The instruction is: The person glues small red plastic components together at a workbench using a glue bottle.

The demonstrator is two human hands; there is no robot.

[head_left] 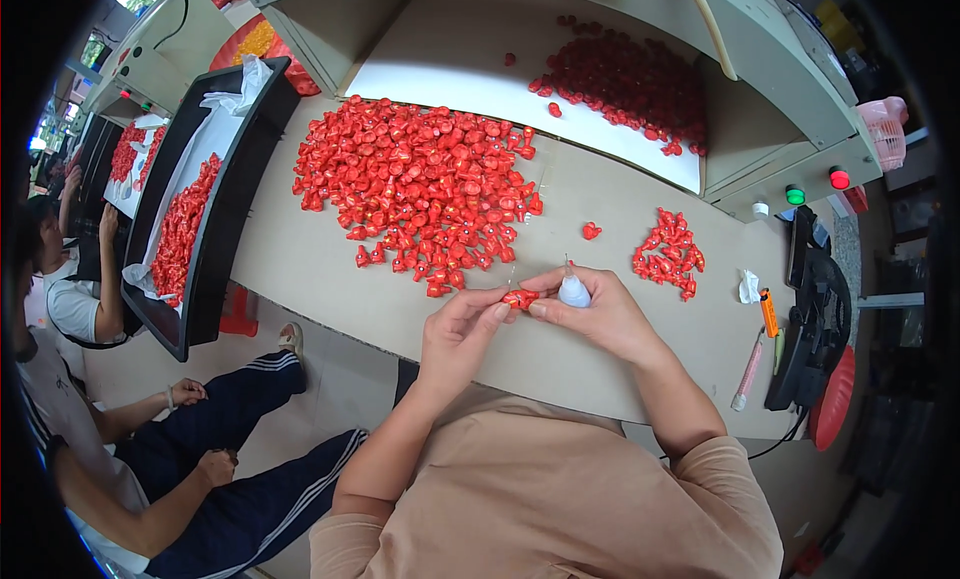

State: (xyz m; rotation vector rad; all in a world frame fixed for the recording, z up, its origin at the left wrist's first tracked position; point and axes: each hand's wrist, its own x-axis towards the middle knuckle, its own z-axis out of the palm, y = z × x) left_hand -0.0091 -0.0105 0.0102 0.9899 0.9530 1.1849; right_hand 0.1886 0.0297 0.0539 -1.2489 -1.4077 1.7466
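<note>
Close to the table's front edge, my left hand (462,331) pinches a small red plastic figure (519,299) between thumb and fingers. My right hand (608,314) is closed around a small white squeeze bottle (574,290), its thin needle tip pointing up and away from the figure. The fingertips of my right hand also touch the figure's right side. A thin, clear sliver stands by my left fingertips; its kind is too small to make out. Beyond my hands spreads a large heap of similar red figures (420,169). One lone red figure (592,231) lies past my right hand.
A smaller group of red figures (668,254) lies to the right. Near the right edge are an orange lighter (768,313), a pen-like tool (747,374) and a black fan (825,309). A grey cabinet (790,169) holds more red pieces. Left are a black tray (215,269) and seated people.
</note>
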